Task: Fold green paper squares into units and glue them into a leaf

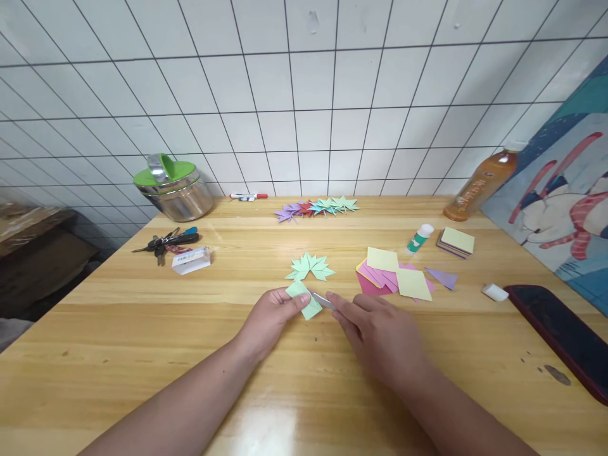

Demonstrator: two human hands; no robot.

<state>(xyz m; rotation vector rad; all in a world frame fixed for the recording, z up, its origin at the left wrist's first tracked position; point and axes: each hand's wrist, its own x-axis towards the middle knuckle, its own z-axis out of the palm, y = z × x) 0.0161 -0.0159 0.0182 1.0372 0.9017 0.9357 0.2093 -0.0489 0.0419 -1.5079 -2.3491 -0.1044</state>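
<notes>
Left hand [274, 311] holds green paper [312, 310]; right hand [384, 332], a blade [323, 301].

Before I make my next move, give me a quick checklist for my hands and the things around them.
1. Green paper held in left hand: ok, pinched.
2. Tool held in right hand: ok.
3. Left thumb well away from the tool's tip: not ok, they are close.
4. Green fan apart from the paper: cannot tell, their edges meet in this view.
5. Glue stick capped: ok, white cap on.
6. Phone away from the right hand: ok.
</notes>
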